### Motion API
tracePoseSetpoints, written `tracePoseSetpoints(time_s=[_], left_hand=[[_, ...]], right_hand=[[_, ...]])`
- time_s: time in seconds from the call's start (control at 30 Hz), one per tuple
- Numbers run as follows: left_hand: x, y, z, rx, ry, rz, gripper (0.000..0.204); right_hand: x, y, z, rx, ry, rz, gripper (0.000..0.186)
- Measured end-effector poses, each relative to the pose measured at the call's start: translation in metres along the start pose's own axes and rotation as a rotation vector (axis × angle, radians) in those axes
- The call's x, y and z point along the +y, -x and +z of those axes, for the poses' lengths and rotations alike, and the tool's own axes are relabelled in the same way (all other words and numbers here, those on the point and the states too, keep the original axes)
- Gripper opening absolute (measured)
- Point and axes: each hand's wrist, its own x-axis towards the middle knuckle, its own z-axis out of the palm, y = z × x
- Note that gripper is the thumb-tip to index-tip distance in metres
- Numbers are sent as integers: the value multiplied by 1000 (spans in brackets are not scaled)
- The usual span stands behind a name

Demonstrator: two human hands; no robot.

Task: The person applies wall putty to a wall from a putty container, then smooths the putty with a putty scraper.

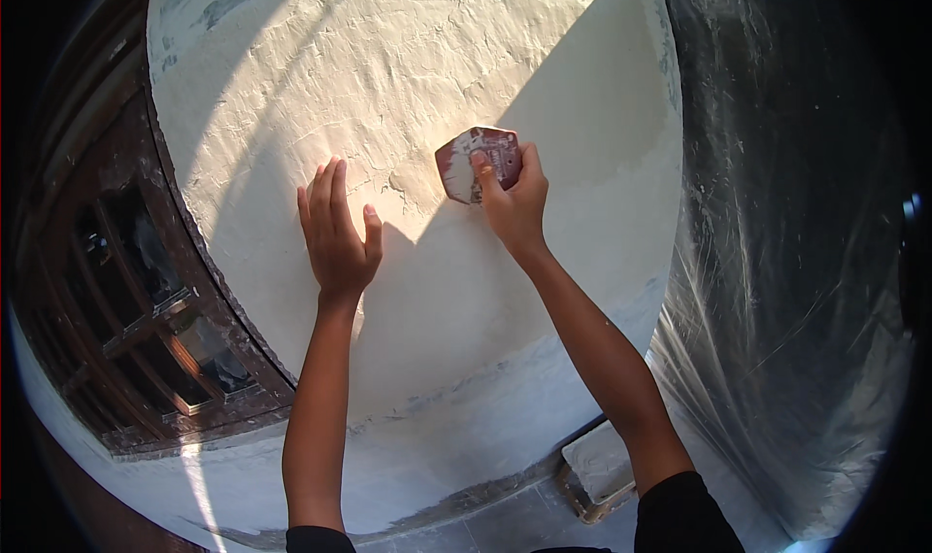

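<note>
A dark red, flat putty scraper (457, 167) smeared with pale filler is pinched in my right hand (516, 203), thumb across its face. Its far edge lies at the plastered wall (417, 87), near a line between sunlight and shadow. To the left, my left hand (340, 231) rests with its fingers stretched up the wall, holding nothing. Above both hands the cream coat is rough and ridged; lower down and to the right it looks smoother. Whether the whole scraper blade touches the wall I cannot tell.
A dark brown wooden window (146, 310) with panes stands at the left. Clear plastic sheeting (777, 262) hangs along the right side. On the grey floor (505, 524), partly behind my right arm, sits a shallow container (597, 466) with whitish material in it.
</note>
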Motion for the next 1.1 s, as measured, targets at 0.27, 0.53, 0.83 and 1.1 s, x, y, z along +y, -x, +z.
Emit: tracePoseSetpoints(time_s=[0.27, 0.53, 0.83, 1.1], left_hand=[[-3, 0, 0, -18, 6, -13, 58], [-1, -1, 3, -21, 16, -1, 58], [-1, 0, 3, -8, 27, -7, 58], [-1, 1, 1, -14, 24, -4, 59]], right_hand=[[-3, 9, -3, 40, -95, 118, 26], [5, 9, -13, 121, -86, 161, 26], [35, 27, -21, 29, 136, -52, 26], [16, 31, -28, 109, -76, 214, 27]])
